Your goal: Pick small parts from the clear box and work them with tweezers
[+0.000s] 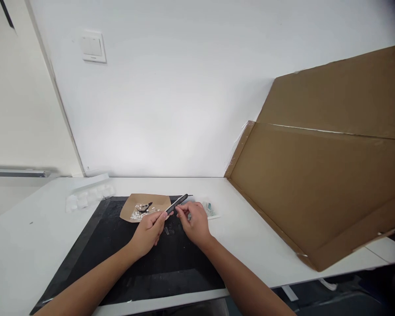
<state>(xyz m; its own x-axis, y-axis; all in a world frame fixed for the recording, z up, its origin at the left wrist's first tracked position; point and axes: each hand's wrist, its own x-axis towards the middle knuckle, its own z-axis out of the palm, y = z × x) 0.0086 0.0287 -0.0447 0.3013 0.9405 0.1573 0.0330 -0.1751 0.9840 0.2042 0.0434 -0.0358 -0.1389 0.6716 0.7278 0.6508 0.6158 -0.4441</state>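
A slim, dark, stick-shaped piece [177, 204] with a pale strip along one side and a thin dark tip points up and to the right. My left hand [148, 232] is closed round its lower end. Beside its right side, my right hand [195, 223] is pinched, fingertips at or very near the piece; what lies between them is too small to make out. Just behind my left hand is a brown paper tray [128, 208] holding many small white bits [138, 212] and some black scraps [145, 207].
Under my hands lies a black mat [118, 259] on a white table [250, 245]. Partly hidden behind my right hand is a clear plastic packet [211, 211]. Clear packaging [88, 195] sits at the back left. A large cardboard sheet [316, 184] leans along the right side.
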